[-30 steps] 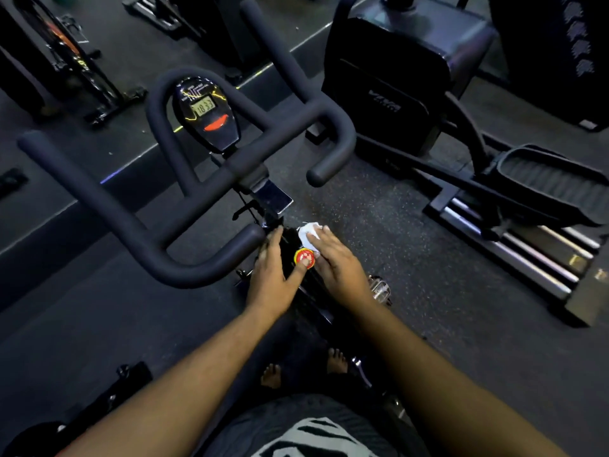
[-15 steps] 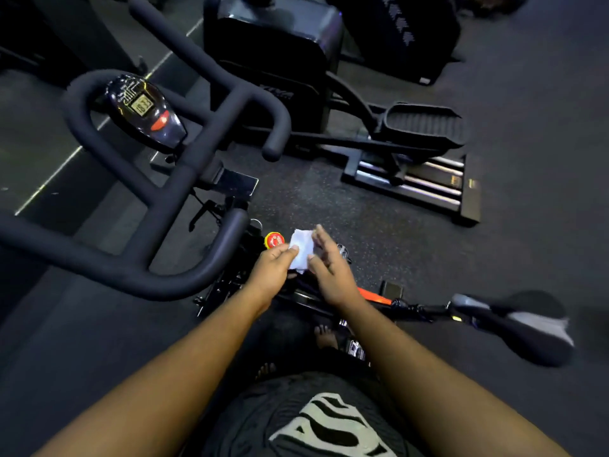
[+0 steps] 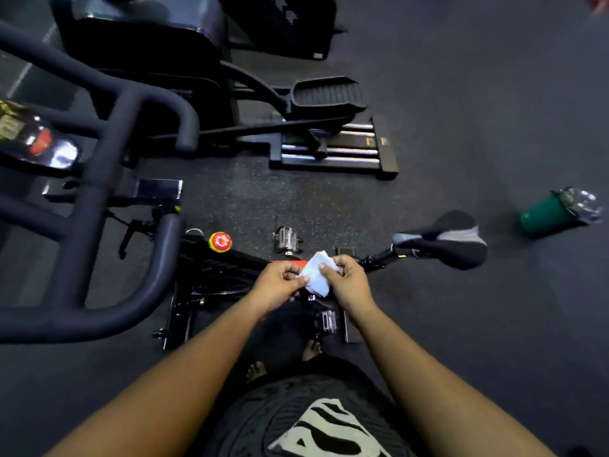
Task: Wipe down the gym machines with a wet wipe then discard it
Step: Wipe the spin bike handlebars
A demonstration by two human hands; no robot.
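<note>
- Over the middle of the bike frame, the wet wipe (image 3: pixel 317 274) is held up between both hands, clear of every machine surface.
- It is pinched at its left edge by the left hand (image 3: pixel 279 285), thumb and curled fingers closed on the fabric, and at its upper right by the right hand (image 3: pixel 350 282), fingers likewise curled around it.
- The wipe is seen as a small, crumpled white pad, soft and folded on itself, with its longer side running from far to near.
- The saddle (image 3: pixel 443 240) lies to the right and slightly farther off, its long axis pointing left toward the hands, nose first; the right hand is judged the nearer one for it.
- The saddle is shown as smooth black padding with a pale grey panel, narrow at the nose and broad at the back.
- To the left, the red knob (image 3: pixel 220 241) with its yellow collar is set on the frame, nearer the left hand.
- The handlebar (image 3: pixel 99 179) is seen far left: thick, matte, foam-like tubing in rounded loops.
- A refold of the pad appears to be under way before another surface is wiped.
- Well apart on the right, a green bin (image 3: pixel 557 214) with a clear liner stands on the speckled rubber floor (image 3: pixel 461 110), a likely spot for discarding.
</note>
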